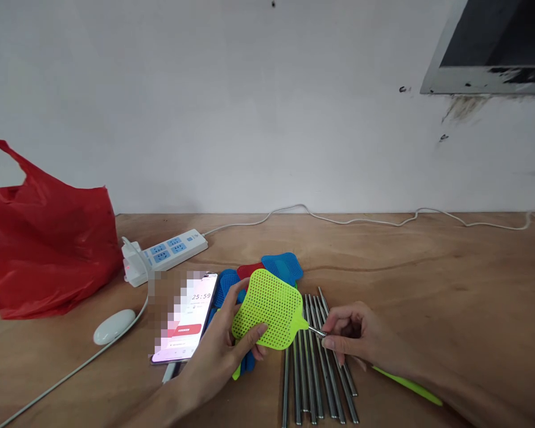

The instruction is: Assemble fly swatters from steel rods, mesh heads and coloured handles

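Observation:
My left hand (225, 351) grips a lime-green mesh swatter head (270, 309) by its lower left edge, thumb on the mesh. My right hand (354, 339) pinches the tip of a thin metal rod (316, 331) right at the neck of that green head; a lime-green handle end (410, 386) sticks out past my right wrist. Under both hands lie several loose steel rods (314, 380) side by side. More swatter heads, blue (283, 266) and red (248, 270), are piled behind the green one.
A phone (188, 324) with a lit screen lies left of my left hand. Behind it are a white power strip (164, 252), a white oval device (113, 326) on a cable, and a red plastic bag (44, 238). A white cord (361, 221) runs along the wall.

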`<state>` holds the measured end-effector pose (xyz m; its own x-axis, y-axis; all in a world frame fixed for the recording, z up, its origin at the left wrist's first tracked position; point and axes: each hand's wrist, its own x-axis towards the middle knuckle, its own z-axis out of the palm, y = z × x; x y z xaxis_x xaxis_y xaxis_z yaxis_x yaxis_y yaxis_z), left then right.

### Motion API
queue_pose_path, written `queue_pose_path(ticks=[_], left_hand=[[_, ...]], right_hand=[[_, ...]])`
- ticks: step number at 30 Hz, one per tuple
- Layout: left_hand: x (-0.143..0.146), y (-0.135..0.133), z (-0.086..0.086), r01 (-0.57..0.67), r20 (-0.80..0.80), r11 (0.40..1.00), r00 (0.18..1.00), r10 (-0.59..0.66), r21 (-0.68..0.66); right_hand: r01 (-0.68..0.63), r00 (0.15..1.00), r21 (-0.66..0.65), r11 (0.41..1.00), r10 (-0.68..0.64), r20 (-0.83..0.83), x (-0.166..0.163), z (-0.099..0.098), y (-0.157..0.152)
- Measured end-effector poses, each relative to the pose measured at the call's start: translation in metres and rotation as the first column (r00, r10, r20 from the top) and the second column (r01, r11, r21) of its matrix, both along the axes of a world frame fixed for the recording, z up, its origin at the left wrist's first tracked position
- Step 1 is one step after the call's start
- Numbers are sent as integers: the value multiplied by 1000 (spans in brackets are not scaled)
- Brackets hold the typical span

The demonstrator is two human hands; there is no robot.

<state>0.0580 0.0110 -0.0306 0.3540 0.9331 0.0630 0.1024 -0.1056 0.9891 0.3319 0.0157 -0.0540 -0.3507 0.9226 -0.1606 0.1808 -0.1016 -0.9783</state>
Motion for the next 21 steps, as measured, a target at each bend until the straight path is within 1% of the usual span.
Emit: queue_pose_path(ticks=[4, 7, 9, 15, 17, 21], left_hand=[[-2, -1, -4, 53, -47, 998, 997, -55, -32], [-1, -1, -5, 100, -39, 993, 994, -103, -63], [-1, -1, -6, 111, -32, 992, 993, -114, -66], [0, -3, -12, 117, -36, 991, 992, -120, -58], [0, -3, -10, 116, -41, 990, 992, -120, -76], [0, -2, 3, 125, -18, 988, 992, -127, -87]], right_hand=[[-14, 1000, -13, 1000, 14, -16, -2, 3, -3], [-48, 999, -77, 996, 47, -20, -4, 4, -6], [-50, 999, -105, 993, 48, -21, -4, 3, -8], [-28, 1000, -89, 996, 27, -4, -5, 0, -11], [-17, 1000, -76, 997, 16, -7, -6, 0, -12], [-12, 999, -87, 996, 8, -38, -5, 2, -8]])
